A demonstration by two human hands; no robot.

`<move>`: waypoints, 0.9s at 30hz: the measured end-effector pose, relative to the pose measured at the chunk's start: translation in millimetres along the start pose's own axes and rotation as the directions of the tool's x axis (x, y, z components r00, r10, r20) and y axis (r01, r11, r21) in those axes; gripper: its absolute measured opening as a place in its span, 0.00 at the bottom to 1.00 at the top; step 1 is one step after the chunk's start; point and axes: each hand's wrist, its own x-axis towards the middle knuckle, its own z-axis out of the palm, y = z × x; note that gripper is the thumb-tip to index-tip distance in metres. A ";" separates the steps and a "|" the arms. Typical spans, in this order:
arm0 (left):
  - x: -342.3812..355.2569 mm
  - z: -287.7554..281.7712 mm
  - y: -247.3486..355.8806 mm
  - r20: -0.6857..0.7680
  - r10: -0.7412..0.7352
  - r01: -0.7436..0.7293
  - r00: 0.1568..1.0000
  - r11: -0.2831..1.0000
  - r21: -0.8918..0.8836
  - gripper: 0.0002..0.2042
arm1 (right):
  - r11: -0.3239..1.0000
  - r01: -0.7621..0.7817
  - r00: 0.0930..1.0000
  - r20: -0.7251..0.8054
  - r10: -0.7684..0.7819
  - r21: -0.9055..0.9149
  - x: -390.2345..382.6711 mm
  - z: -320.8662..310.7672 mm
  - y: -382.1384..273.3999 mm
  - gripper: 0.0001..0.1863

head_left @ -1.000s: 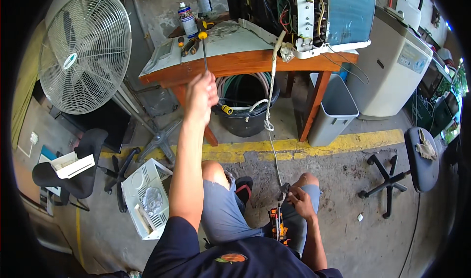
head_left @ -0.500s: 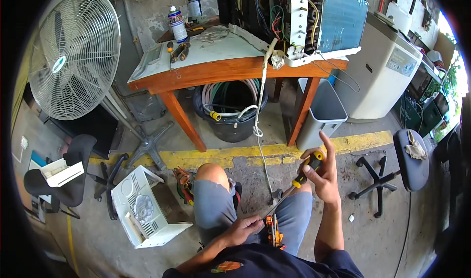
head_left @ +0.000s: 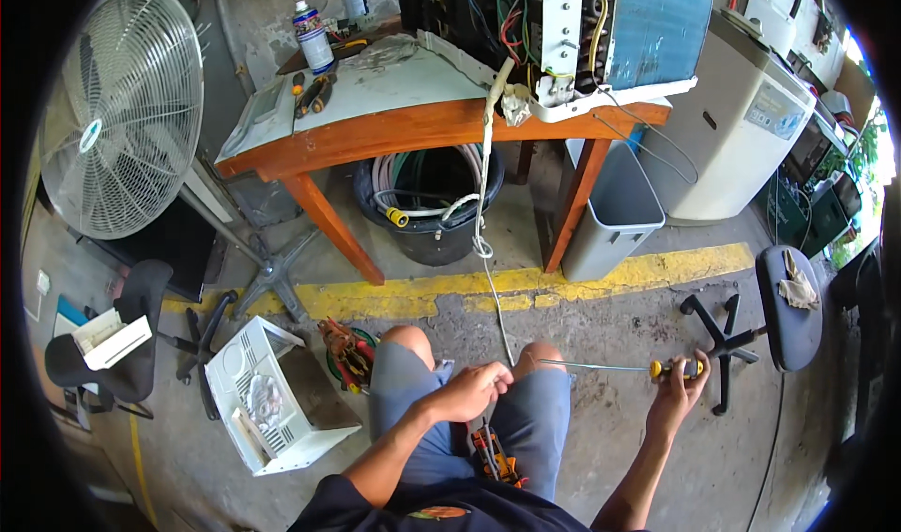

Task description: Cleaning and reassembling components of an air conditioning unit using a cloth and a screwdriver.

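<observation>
Yellow-and-black screwdriver (head_left: 659,369) points left, long axis nearly crosswise.

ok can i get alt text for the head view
The seated wearer's right hand holds a long yellow and black screwdriver, the left hand near a pale cord; ahead, a table bears an appliance with exposed wires.

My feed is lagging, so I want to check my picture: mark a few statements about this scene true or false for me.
1. A pedestal fan stands left of the wooden table. True.
2. The right hand holds a screwdriver. True.
3. The screwdriver's shaft points to the right. False: it points left.
4. A coiled hose lies in the black bucket. True.
5. That bucket stands on top of the table. False: it stands under the table.
</observation>
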 end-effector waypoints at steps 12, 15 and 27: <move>44.6 -23.4 -4.5 0.090 -0.046 0.099 0.995 0.639 -0.763 0.06 | 0.991 -0.036 0.973 -0.223 0.064 0.129 -53.7 53.8 22.8 0.21; 68.0 -36.7 3.7 0.073 -0.031 0.077 0.997 0.585 -0.807 0.06 | 0.992 0.004 0.963 -0.266 0.029 0.122 -58.4 68.7 22.5 0.21; 136.1 -51.6 31.6 0.117 0.017 0.100 0.993 0.408 -0.908 0.05 | 0.986 0.165 0.892 -0.429 -0.141 0.020 -69.2 88.6 -4.5 0.24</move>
